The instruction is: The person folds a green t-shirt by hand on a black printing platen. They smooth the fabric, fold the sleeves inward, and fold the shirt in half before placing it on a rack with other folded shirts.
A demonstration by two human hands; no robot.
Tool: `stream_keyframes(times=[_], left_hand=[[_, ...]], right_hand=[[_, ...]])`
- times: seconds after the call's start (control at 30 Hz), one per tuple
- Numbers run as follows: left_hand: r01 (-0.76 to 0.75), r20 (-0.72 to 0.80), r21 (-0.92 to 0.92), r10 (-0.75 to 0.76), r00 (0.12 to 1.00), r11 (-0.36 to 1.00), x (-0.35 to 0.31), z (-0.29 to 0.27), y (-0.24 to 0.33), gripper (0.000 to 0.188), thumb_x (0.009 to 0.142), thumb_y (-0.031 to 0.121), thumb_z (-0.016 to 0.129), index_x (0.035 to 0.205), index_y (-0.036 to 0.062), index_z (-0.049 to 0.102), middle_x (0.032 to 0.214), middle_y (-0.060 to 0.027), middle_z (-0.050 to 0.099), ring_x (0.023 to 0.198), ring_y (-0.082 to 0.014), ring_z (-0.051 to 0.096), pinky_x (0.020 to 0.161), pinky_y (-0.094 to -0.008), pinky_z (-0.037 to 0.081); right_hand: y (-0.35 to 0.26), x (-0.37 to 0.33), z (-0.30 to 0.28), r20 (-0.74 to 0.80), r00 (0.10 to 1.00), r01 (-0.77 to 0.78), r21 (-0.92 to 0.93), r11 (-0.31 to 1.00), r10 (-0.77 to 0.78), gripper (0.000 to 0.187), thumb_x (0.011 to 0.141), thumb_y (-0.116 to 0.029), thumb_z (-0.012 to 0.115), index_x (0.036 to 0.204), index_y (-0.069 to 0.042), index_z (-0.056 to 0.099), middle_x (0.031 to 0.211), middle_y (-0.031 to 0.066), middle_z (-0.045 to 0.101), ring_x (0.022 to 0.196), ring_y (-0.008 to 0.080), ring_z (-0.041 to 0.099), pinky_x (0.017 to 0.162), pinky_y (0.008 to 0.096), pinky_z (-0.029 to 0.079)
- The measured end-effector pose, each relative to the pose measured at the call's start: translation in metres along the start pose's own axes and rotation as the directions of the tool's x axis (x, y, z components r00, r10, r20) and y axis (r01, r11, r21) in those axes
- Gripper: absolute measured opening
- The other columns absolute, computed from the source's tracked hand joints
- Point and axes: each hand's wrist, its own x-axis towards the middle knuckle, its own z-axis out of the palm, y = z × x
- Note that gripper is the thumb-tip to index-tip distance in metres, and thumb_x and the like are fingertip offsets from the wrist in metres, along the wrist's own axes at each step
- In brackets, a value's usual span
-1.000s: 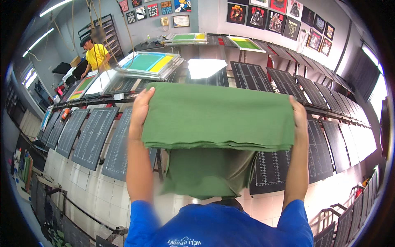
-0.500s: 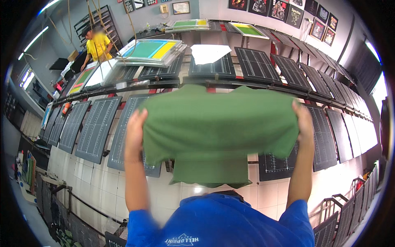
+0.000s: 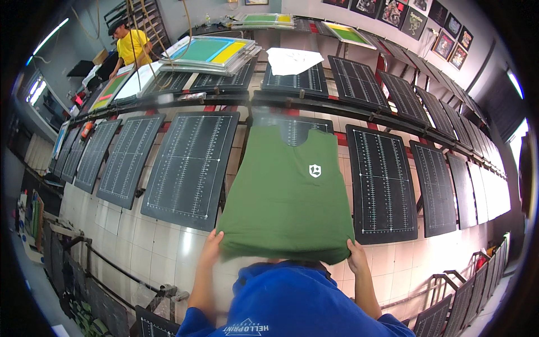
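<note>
A green T-shirt with a small white emblem on its chest is stretched over a dark gridded board. The board's far end shows at the neck opening; the rest lies under the cloth. My left hand pinches the near left corner of the hem. Its opposite corner is gripped by my right hand, with the thumb on top. Between my hands the hem sags slightly, close to my body.
Gridded boards flank the shirt on both sides. Behind a dark rail stand stacked screen frames and a white cloth on a board. A person in yellow works at the far left.
The bunched shirt, held up at both sides, has come down and now lies spread along the board. Both hands have moved down toward me and closer together, now at the hem.
</note>
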Motion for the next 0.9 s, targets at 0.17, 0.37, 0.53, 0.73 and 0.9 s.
stream_keyframes(times=[0.17, 0.37, 0.53, 0.73, 0.9], left_hand=[[0.088, 0.061, 0.203, -0.102, 0.993, 0.975, -0.001, -0.038, -0.043, 0.041, 0.097, 0.022, 0.048, 0.129, -0.0032, 0.046, 0.122, -0.0113, 0.057, 0.112, -0.0170, 0.053, 0.095, -0.0306, 0.040], [-0.047, -0.051, 0.487, 0.082, 0.995, 0.872, 0.033, -0.023, -0.030, 0.052, 0.095, 0.035, 0.053, 0.132, 0.0000, 0.045, 0.128, -0.0137, 0.052, 0.121, -0.0217, 0.046, 0.101, -0.0332, 0.035], [0.170, 0.043, 0.085, -0.174, 0.984, 0.982, 0.086, -0.074, -0.083, 0.062, 0.092, 0.043, 0.055, 0.135, 0.0004, 0.043, 0.138, -0.0103, 0.045, 0.129, -0.0215, 0.039, 0.108, -0.0361, 0.029], [0.322, -0.075, 0.131, -0.314, 0.946, 0.938, 0.047, -0.107, -0.104, 0.044, 0.089, 0.027, 0.061, 0.123, -0.0010, 0.052, 0.120, -0.0129, 0.060, 0.111, -0.0258, 0.057, 0.095, -0.0402, 0.044], [-0.017, 0.044, -0.006, 0.017, 0.999, 1.000, 0.018, -0.031, -0.021, 0.033, 0.090, 0.023, 0.059, 0.113, -0.0017, 0.058, 0.110, -0.0126, 0.063, 0.102, -0.0236, 0.060, 0.088, -0.0388, 0.048]], right_hand=[[0.040, 0.003, -0.023, -0.084, 0.982, -0.172, -0.040, 0.984, 0.168, 0.040, 0.096, -0.026, 0.052, 0.126, 0.000, 0.050, 0.123, 0.0081, 0.058, 0.112, 0.0183, 0.054, 0.094, 0.0350, 0.042], [0.066, 0.054, -0.040, -0.199, 0.976, -0.024, -0.511, 0.859, -0.091, 0.058, 0.095, -0.036, 0.054, 0.135, 0.003, 0.039, 0.129, 0.0169, 0.052, 0.120, 0.0255, 0.048, 0.104, 0.0361, 0.034], [0.030, 0.082, -0.010, 0.083, 0.973, -0.216, -0.011, 0.976, 0.216, 0.062, 0.093, -0.042, 0.053, 0.128, 0.008, 0.045, 0.127, 0.0187, 0.054, 0.119, 0.0256, 0.050, 0.102, 0.0362, 0.038], [0.064, 0.041, -0.043, 0.082, 0.949, -0.311, 0.061, 0.948, 0.306, 0.060, 0.092, -0.033, 0.059, 0.128, 0.011, 0.044, 0.127, 0.0167, 0.055, 0.117, 0.0243, 0.053, 0.101, 0.0356, 0.040], [0.029, 0.018, -0.029, 0.084, 0.968, -0.237, 0.013, 0.971, 0.235, 0.053, 0.088, -0.023, 0.065, 0.129, 0.006, 0.046, 0.125, 0.0152, 0.057, 0.112, 0.0225, 0.057, 0.097, 0.0347, 0.044]])
